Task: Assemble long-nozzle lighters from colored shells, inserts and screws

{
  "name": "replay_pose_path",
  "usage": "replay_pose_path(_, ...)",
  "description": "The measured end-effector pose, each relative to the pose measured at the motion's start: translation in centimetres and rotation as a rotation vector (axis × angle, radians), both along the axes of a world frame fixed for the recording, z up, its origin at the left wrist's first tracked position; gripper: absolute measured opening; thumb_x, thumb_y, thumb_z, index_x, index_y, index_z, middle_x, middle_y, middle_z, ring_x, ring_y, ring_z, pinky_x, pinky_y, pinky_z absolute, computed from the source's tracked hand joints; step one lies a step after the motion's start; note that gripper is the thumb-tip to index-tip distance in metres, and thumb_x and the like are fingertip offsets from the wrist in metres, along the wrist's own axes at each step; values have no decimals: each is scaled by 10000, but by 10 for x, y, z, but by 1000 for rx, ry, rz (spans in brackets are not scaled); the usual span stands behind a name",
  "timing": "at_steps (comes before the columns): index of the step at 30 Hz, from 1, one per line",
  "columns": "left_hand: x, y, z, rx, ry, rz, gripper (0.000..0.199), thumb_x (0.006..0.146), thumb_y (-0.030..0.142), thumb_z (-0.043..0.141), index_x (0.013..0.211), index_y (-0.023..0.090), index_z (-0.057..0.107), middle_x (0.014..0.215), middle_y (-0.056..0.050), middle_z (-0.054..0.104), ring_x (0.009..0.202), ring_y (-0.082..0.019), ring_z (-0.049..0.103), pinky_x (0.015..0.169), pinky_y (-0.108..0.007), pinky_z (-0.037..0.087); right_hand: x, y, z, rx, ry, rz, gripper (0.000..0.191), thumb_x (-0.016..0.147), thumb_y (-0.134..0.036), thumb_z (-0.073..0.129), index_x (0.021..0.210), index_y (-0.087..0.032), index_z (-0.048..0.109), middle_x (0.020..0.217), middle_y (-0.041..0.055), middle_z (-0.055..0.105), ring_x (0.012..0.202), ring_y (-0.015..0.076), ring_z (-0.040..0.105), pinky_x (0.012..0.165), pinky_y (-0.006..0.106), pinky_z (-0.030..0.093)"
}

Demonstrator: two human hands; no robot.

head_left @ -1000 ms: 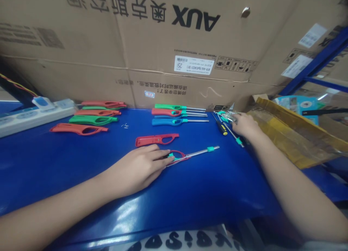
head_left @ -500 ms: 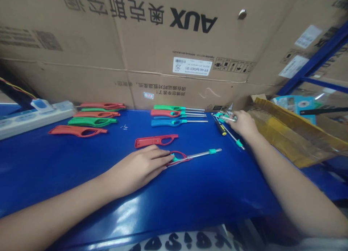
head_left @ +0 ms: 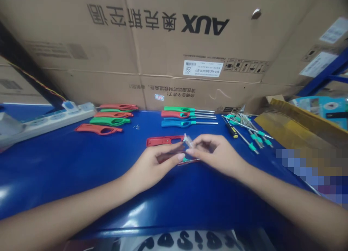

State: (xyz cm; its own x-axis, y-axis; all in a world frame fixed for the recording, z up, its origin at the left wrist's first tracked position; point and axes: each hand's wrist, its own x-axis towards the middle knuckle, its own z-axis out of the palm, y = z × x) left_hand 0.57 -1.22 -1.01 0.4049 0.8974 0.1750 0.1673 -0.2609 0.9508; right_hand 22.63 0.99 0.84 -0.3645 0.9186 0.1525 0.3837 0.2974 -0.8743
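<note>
Near the middle of the blue table, my left hand [head_left: 156, 164] is closed on a red lighter shell, mostly hidden behind its fingers, with a bit of teal [head_left: 186, 159] and a metal edge showing. My right hand [head_left: 220, 155] pinches a small pale, blurred part [head_left: 187, 140] just above that shell. Right behind the hands lies another red half shell [head_left: 160, 140]. Further back are several assembled lighters [head_left: 176, 123] in green, red and blue with metal tubes. To the right is a pile of metal tubes with teal pieces [head_left: 252, 136], beside a black and yellow tool [head_left: 233, 131].
Several red and green handle shells [head_left: 99, 129] lie at the left beside a white power strip [head_left: 59, 121]. Tiny pale bits [head_left: 136, 127] lie near them. A large cardboard box [head_left: 152, 62] stands behind; a taped carton [head_left: 299, 131] is at the right.
My right hand has come from the tube pile to my left hand, bringing a small pale part. The view has shifted left, so the table items appear further right.
</note>
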Motion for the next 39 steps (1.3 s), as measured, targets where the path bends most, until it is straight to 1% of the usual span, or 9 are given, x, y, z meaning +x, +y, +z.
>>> replay_pose_path(3, 2, -5, 6, -69, -80, -52, 239, 955, 347, 640, 1093, 209, 779, 1145, -25, 780, 1073, -233, 733, 1005, -367, 577, -19, -14, -7, 74, -19, 91, 336, 804, -498, 771, 748, -177, 687, 578, -44, 515, 521, 85, 412, 483, 222, 340)
replay_pose_path(6, -1, -5, 8, -59, -76, 1, 197, 931, 348, 674, 976, 198, 794, 1032, -24, 802, 988, -229, 747, 933, -336, 596, -20, -16, -11, 246, -102, 156, 221, 834, -399, 774, 819, -187, 715, 659, -24, 603, 553, 91, 479, 522, 226, 394)
replay_pose_path(9, -4, 0, 8, -96, -98, 94, 216, 877, 383, 735, 930, 177, 773, 948, -36, 801, 913, -215, 745, 862, -309, 600, -11, -14, -12, 344, -269, 174, 180, 852, -293, 754, 1006, -209, 714, 879, 20, 669, 699, 127, 584, 615, 244, 463)
replay_pose_path(12, -5, 6, 8, -199, -170, 133, 278, 849, 429, 757, 867, 155, 718, 819, -26, 773, 740, -148, 709, 734, -249, 583, 0, -14, -14, 389, -418, 202, 140, 898, -224, 666, 1037, -217, 677, 1053, 51, 647, 832, 157, 626, 705, 273, 505)
replay_pose_path(19, -7, 10, 11, -358, -94, 99, 324, 801, 433, 795, 843, 155, 634, 626, 54, 641, 525, -68, 569, 519, -170, 479, 6, -10, -27, 581, -542, 269, 112, 968, -231, 577, 1010, -217, 680, 1076, 60, 626, 833, 153, 612, 664, 265, 465)
replay_pose_path(25, -9, 14, 6, -393, -49, 51, 268, 811, 370, 799, 875, 140, 677, 630, 45, 662, 550, -62, 598, 540, -154, 489, 8, -3, -26, 267, -145, 217, 53, 902, -218, 653, 882, -172, 672, 853, 29, 647, 597, 77, 498, 565, 225, 424)
replay_pose_path(28, -9, 16, 4, -419, -42, 39, 241, 807, 340, 806, 878, 136, 700, 665, 33, 693, 564, -63, 624, 555, -154, 505, 11, 3, -24, -42, -8, 162, 176, 880, -332, 695, 895, -159, 664, 632, -20, 579, 495, 76, 479, 475, 217, 389)
replay_pose_path(31, -9, 17, 4, -450, -75, 17, 218, 788, 305, 824, 876, 133, 721, 722, 21, 724, 588, -64, 647, 586, -157, 531, 14, 9, -23, -275, 142, 162, 312, 823, -432, 762, 901, -157, 635, 582, -33, 582, 474, 89, 531, 459, 215, 430)
replay_pose_path(39, -11, 17, 1, -437, -72, -58, 244, 819, 268, 788, 1023, 139, 751, 851, -24, 767, 747, -118, 705, 737, -228, 588, 14, 10, -25, -294, 195, 186, 332, 833, -466, 755, 887, -158, 644, 645, -23, 612, 525, 85, 564, 521, 224, 503)
